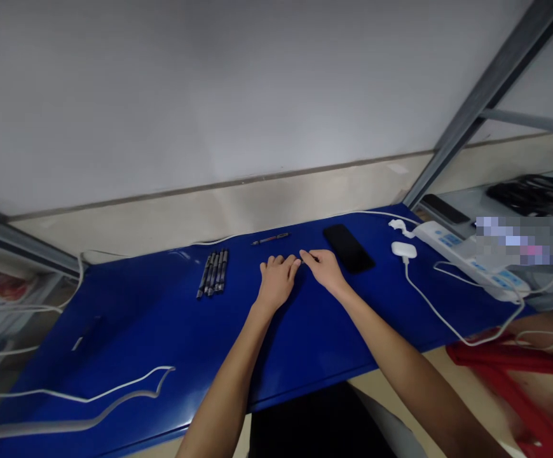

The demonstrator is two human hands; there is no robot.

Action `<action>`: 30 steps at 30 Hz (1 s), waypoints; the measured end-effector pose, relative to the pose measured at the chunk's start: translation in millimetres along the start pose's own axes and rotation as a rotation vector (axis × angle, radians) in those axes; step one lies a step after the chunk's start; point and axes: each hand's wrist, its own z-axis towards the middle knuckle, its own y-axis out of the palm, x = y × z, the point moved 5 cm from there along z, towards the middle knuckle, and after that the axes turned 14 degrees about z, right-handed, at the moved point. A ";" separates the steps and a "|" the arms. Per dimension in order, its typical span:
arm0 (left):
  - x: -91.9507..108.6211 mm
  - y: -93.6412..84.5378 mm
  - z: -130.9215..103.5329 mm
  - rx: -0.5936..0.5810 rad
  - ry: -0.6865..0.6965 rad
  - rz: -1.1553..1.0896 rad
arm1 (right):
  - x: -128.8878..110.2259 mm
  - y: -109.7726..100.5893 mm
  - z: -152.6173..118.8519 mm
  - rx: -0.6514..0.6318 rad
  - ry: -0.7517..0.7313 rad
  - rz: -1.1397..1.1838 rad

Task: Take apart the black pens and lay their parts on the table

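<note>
My left hand [277,280] is over the middle of the blue table, its thumb and fingers closed near a small dark item too small to make out. Facing it, my right hand [323,268] pinches at the same small item between thumb and forefinger. Several dark pens [212,273] lie side by side to the left of my hands. Behind my hands, near the wall, a single pen [271,239] lies crosswise. A black phone [349,248] rests just right of my right hand.
White earbud case [404,250] with a cable and a white power strip [471,261] sit at the right. White cables [128,380] cross the blue table [162,331] at the left, near a dark pen [86,333]. A person's arm and red straps show at the lower right.
</note>
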 end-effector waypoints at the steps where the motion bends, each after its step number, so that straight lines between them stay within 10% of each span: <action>1: 0.4 -1.3 -0.1 0.007 0.006 0.013 | -0.5 -0.6 0.1 0.013 0.004 0.016; 26: -29.9 3.4 4.0 0.048 -0.189 -0.399 | -8.3 40.1 -8.0 -0.349 -0.202 -0.191; 30: -28.6 3.9 3.5 0.028 -0.197 -0.379 | -29.6 19.0 -34.6 -0.329 -0.163 -0.146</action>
